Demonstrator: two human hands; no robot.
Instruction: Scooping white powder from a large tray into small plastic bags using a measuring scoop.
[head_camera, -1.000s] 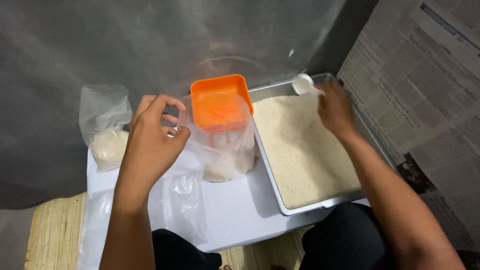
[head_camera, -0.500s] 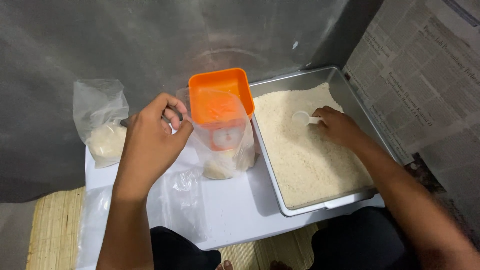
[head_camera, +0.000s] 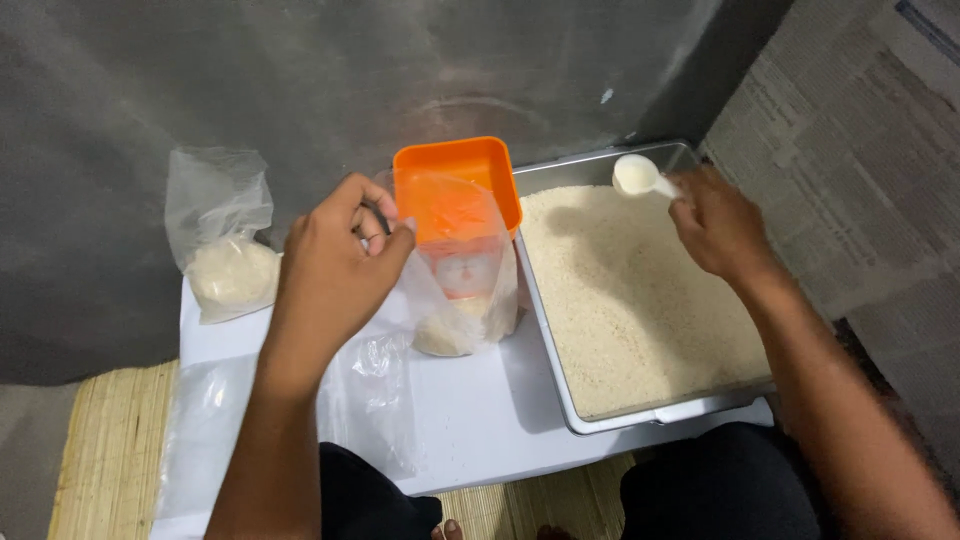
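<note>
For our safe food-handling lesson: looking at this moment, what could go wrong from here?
1. The full white scoop in the right hand is held over the metal tray, apart from the orange funnel; grains may spill while crossing.
2. The left hand alone pinches the thin plastic bag; it could slip or sag.

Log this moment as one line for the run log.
left hand: holds bag on orange funnel | right hand: full white scoop above rice tray

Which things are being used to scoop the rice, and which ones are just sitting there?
In use:
left hand holding the clear bag
orange funnel box
right hand holding the white scoop
metal tray of rice

Lying about:
filled bag
empty plastic bags
white table
</note>
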